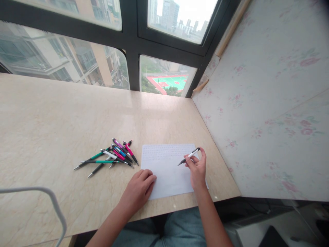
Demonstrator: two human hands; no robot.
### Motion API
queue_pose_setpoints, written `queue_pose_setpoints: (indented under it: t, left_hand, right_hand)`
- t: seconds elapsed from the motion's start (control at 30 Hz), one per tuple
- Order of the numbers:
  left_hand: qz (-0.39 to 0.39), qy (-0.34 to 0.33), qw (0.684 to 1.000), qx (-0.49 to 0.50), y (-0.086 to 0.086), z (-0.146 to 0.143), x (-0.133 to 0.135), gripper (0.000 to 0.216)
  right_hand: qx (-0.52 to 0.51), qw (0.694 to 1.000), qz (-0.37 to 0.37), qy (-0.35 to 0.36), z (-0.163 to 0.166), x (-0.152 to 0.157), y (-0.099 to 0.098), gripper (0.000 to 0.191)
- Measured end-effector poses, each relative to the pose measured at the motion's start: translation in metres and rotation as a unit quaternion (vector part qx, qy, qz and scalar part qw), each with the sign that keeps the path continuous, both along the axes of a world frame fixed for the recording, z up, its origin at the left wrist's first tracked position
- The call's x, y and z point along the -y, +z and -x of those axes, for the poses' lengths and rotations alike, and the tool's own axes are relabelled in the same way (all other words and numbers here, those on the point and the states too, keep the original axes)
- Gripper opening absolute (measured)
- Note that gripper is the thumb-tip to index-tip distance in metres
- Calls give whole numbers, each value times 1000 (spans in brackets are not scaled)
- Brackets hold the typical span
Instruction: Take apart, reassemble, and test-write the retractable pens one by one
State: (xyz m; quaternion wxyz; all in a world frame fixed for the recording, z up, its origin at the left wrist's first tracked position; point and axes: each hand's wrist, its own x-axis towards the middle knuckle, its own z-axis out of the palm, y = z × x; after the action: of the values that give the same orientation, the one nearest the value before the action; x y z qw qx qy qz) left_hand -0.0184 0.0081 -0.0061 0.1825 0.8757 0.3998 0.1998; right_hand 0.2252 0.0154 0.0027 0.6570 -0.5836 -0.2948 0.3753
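Note:
A white sheet of paper with faint writing along its top lies on the beige marble-look desk. My right hand pinches a white and black pen, whose tip hovers over the right part of the sheet. My left hand rests with curled fingers on the sheet's lower left corner. To the left of the paper lies a loose pile of several pens in pink, green, blue, purple and black.
A dark-framed window runs along the desk's far edge. A floral-papered wall bounds the desk on the right. A thin white curved bar crosses the lower left corner.

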Motion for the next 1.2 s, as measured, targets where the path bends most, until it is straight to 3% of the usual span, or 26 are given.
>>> queue_pose_setpoints:
  t: [0.7, 0.9, 0.97, 1.07, 1.1, 1.2]
  left_hand:
    - [2, 3, 1000, 8, 1, 0, 1, 16]
    - [5, 1, 1000, 7, 0, 1, 0, 17]
    - [8, 1, 1000, 8, -1, 1, 0, 17]
    - [8, 5, 1000, 10, -1, 0, 0, 17]
    - [7, 6, 1000, 11, -1, 0, 0, 17]
    - [4, 7, 1000, 11, 0, 0, 1, 17]
  right_hand:
    - [7, 1000, -4, 6, 4, 0, 4, 93]
    - [4, 1000, -9, 2, 1, 1, -3, 91]
    - [-10, 1000, -3, 6, 0, -2, -5, 79]
    - [-32, 999, 9, 11, -2, -7, -7, 36]
    - [-39, 999, 9, 15, -1, -8, -7, 32]
    - [-37, 998, 12, 46, 2, -14, -7, 45]
